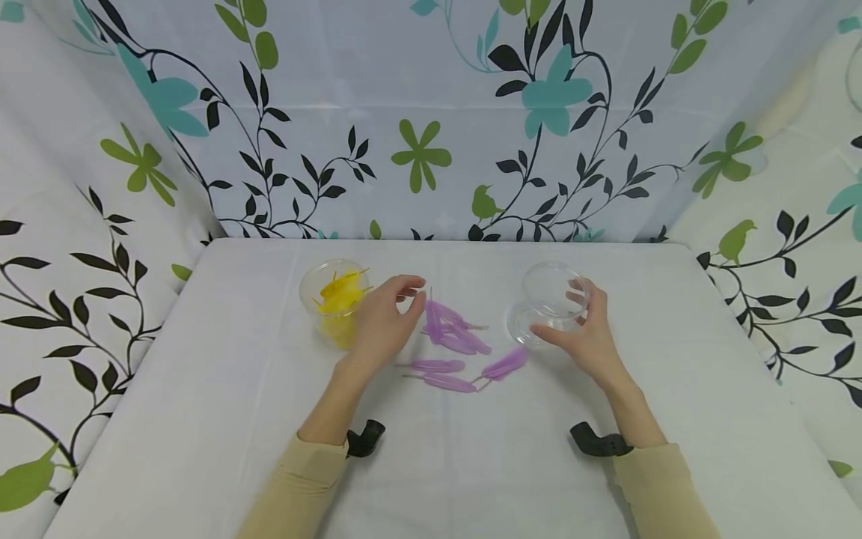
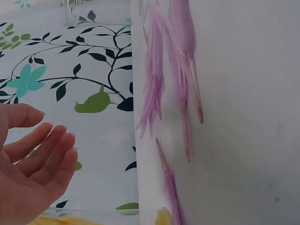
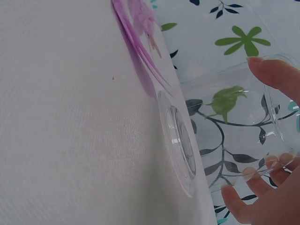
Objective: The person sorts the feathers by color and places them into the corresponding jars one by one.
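My right hand [image 1: 589, 329] grips a clear plastic cup [image 1: 548, 292] from its right side. In the right wrist view, thumb and fingers [image 3: 276, 77] lie on opposite sides of its wall, and no contents show through it. A clear round lid [image 3: 176, 140] lies on the table below the cup. My left hand [image 1: 384, 318] hovers between a clear cup [image 1: 306, 288] of yellow feathers [image 1: 340, 292] and several loose purple feathers [image 1: 454, 337]. Its fingers are loosely bent with nothing between them in the left wrist view. The left forearm and hand partly cover the yellow feathers' cup.
A white-covered table [image 1: 222, 419] spans the view. Patterned curtains [image 1: 310, 112] with leaves and flowers hang behind it and on both sides. A few purple feathers [image 1: 441, 382] lie nearer the front, between my two hands. Black bands with camera mounts [image 1: 367, 438] sit at the wrists.
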Available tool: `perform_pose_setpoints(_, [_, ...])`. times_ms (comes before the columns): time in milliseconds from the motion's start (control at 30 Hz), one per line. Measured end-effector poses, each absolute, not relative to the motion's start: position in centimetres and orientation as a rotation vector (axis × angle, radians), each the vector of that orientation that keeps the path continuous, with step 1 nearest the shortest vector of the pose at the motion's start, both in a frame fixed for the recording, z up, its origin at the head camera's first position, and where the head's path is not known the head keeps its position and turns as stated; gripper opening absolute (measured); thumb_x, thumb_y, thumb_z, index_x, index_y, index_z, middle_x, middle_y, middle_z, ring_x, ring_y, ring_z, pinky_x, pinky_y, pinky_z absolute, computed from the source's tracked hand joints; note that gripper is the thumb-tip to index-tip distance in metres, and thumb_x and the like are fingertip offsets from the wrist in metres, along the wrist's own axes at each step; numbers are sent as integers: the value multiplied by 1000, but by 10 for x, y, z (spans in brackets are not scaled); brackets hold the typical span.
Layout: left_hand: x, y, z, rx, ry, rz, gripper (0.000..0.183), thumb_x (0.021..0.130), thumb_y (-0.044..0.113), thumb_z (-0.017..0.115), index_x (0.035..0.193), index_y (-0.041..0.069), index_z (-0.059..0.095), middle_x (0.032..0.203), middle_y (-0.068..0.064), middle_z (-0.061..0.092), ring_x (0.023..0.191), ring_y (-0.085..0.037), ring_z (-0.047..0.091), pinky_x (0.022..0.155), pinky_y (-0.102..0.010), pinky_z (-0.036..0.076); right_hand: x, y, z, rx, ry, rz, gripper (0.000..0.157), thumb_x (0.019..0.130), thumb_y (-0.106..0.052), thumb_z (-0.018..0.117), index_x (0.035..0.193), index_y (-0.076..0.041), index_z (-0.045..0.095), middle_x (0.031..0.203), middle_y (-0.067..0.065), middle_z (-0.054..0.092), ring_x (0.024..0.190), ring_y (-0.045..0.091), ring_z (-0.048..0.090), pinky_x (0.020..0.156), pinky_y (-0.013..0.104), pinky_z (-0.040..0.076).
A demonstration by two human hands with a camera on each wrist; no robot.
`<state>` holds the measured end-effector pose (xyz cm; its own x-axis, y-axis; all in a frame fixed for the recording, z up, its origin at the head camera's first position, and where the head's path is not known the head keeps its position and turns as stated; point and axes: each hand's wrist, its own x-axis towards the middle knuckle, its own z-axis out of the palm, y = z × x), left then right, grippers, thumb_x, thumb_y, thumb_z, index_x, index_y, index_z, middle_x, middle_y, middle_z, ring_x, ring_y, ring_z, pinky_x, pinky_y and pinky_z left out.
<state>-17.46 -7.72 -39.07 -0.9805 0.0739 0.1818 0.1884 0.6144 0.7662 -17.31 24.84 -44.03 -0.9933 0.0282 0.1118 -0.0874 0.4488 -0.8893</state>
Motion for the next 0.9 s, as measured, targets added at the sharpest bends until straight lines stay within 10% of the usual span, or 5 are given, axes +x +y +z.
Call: perform_pose_setpoints(900, [-247,-47,-439,229,-2972,-1237,24,90,24,69,100,2,69,102,-15,70,101,-36,63,91,-46,51,-173,248,-441,63,-2548,1606,108,75,-27,90,155,-14,18,154,10,28,142,31,33,114,59,29])
